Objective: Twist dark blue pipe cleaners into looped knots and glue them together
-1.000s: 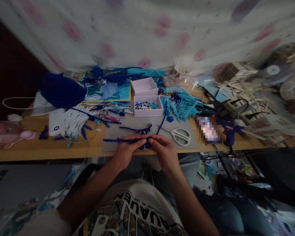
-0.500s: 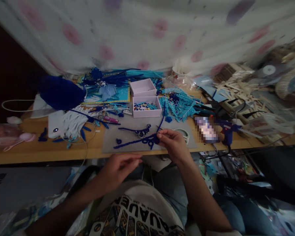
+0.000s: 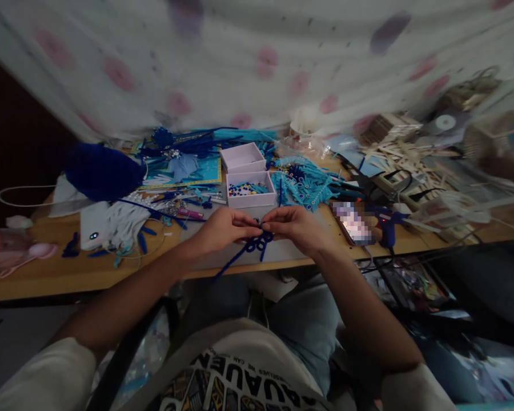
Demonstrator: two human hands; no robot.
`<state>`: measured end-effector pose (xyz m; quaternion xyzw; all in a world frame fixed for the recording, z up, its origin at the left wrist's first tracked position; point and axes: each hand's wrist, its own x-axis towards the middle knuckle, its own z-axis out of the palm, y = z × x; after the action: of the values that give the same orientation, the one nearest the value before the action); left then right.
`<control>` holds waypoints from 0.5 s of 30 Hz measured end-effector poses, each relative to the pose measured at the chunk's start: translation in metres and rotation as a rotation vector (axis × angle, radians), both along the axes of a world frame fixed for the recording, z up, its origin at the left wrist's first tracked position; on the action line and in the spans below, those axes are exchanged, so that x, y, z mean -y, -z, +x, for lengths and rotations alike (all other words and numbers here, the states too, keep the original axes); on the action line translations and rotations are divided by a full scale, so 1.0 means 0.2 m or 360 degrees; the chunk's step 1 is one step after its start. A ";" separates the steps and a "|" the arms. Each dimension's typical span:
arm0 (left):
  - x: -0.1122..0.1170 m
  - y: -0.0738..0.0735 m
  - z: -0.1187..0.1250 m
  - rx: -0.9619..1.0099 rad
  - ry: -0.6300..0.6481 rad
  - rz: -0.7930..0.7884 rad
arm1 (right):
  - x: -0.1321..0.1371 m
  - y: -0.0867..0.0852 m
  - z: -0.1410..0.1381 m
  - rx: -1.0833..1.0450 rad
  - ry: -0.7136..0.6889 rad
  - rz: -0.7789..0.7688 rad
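Both hands meet over the grey mat near the table's front edge. Between them is a dark blue fuzzy pipe cleaner, bent into several small loops, with one straight end slanting down to the left and another rising beyond the fingers. My right hand pinches it between thumb and fingers. From the other side my left hand is closed in a pinch at the same upper loops. The fingertips hide the exact spot where they grip. Just behind the hands stands a pale box of beads.
A second pale box lies behind the first. Turquoise pipe-cleaner pieces are heaped to the right, before a phone and a blue glue gun. On the left are a large dark blue fuzzy bundle and a white fringed piece.
My left hand has come up from the table's front edge to the looped pipe cleaner and closed on it. My right hand still holds the pipe cleaner. The view has shifted slightly.
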<state>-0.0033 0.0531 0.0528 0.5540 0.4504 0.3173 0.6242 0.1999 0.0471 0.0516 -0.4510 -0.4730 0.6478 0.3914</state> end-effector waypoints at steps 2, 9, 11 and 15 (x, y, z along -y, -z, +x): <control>-0.01 0.01 0.02 0.0055 -0.0012 -0.0169 | -0.03 0.00 0.00 0.0090 0.0005 0.0009; 0.00 0.07 0.06 0.0270 -0.0200 -0.0346 | 0.00 0.05 -0.06 -0.0096 0.0242 -0.0119; 0.02 0.10 0.06 0.0315 -0.0295 -0.0368 | 0.06 0.09 -0.08 -0.0200 0.0414 -0.0125; 0.05 0.16 0.08 0.0409 -0.0431 -0.0353 | 0.14 0.16 -0.13 -0.0213 0.0594 -0.0003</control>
<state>0.0120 0.0430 0.0211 0.3713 0.4697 0.4147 0.6852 0.1745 0.0181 0.0190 -0.4872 -0.3537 0.5929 0.5348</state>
